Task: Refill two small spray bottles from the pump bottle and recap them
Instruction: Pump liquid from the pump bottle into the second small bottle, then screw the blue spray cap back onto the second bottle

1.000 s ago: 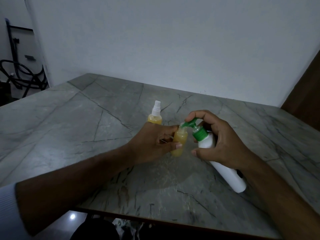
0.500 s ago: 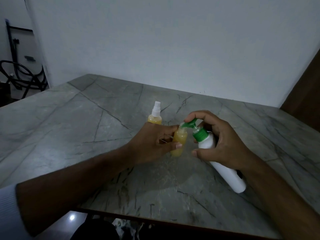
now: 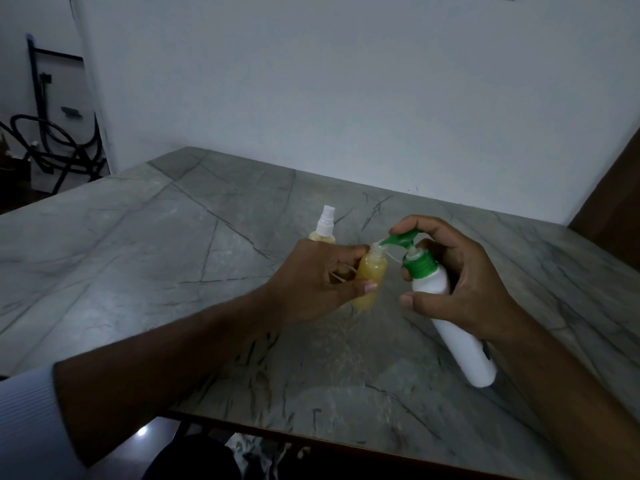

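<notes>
Your left hand (image 3: 311,282) pinches the light, tippy uncapped amber spray bottle (image 3: 370,278); grip mid-body; at three o'clock, your right hand (image 3: 460,285) clasps the slick white pump bottle (image 3: 450,317).

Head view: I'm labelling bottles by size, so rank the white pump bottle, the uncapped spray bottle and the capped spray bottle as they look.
1. white pump bottle, clearly largest
2-3. uncapped spray bottle and capped spray bottle: unsure; the latter is partly hidden

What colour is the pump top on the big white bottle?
Green: the pump top and its collar, seen in the head view, on the white bottle.
</notes>
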